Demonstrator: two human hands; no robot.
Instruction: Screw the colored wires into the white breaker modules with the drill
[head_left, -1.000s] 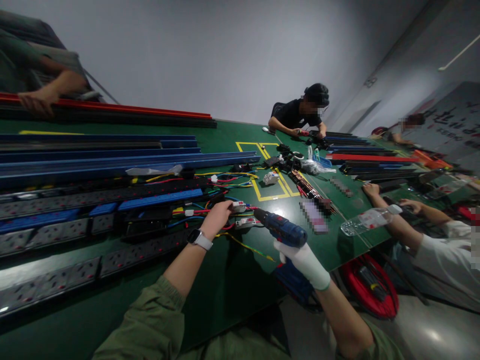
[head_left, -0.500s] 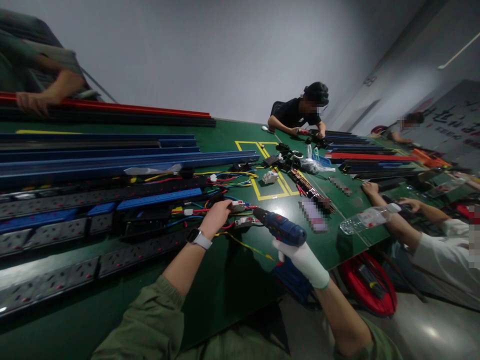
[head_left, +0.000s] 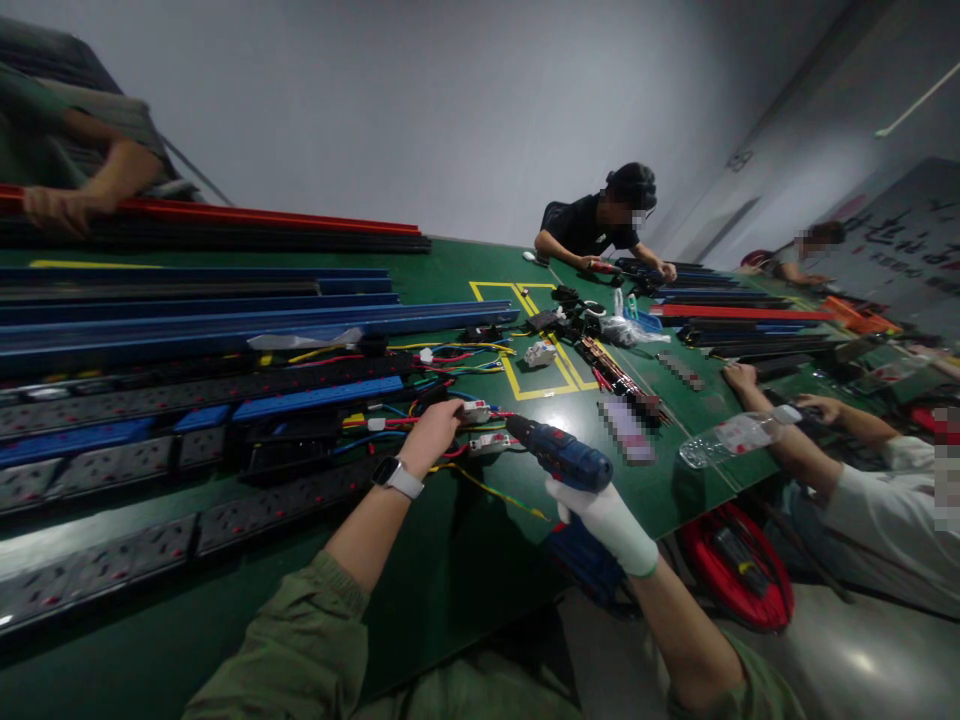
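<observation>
Inspection of both hands finds each one occupied. The bare left hand (head_left: 435, 430) has a narrow grip, its fingertips pinching a white module (head_left: 475, 411) near the middle of the green surface (head_left: 450, 580), beside the wire ends of the power strips. The gloved right hand (head_left: 604, 520) has its grip wrapped about the handle of a blue power drill (head_left: 566, 455), nose pointed left at the wired end of the module. Whether the bit touches a screw cannot be told at this size.

Compared with the preceding half second, hands, drill and module show no clear shift. The notable change lies across the surface: a co-worker's hand (head_left: 666, 271) has moved outward over dark bars, well apart from the drill. In this inspector's judgement, that leaves the work unaffected, and the steady alignment suggests driving or lining up at one terminal.

A second white module (head_left: 490, 443) lies just beside the first, nearer the wearer; a yellow-green wire (head_left: 495, 490) trails loose below it.
</observation>
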